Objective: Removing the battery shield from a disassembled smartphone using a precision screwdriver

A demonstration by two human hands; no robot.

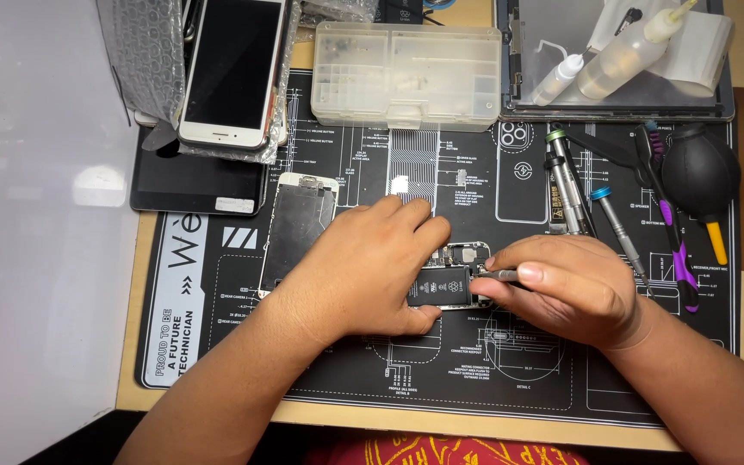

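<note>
Opened phone (451, 280) sits mid black repair mat (320, 379), back up, black battery and small metal-shielded board bits showing, mostly buried under hands tbh. Left hand (363, 267) lies flat over its left half, fingers together, pinning it. Right hand (574, 288) pinched shut on thin metal tool (499, 275), tip touching phone's right edge. Detached screen panel (299, 228) just left of it.

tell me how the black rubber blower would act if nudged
The blower would probably roll or wobble, since its bulb looks round. It likely gives softly and feels light, looking hollow. The tools lying against it might stop it.
</note>
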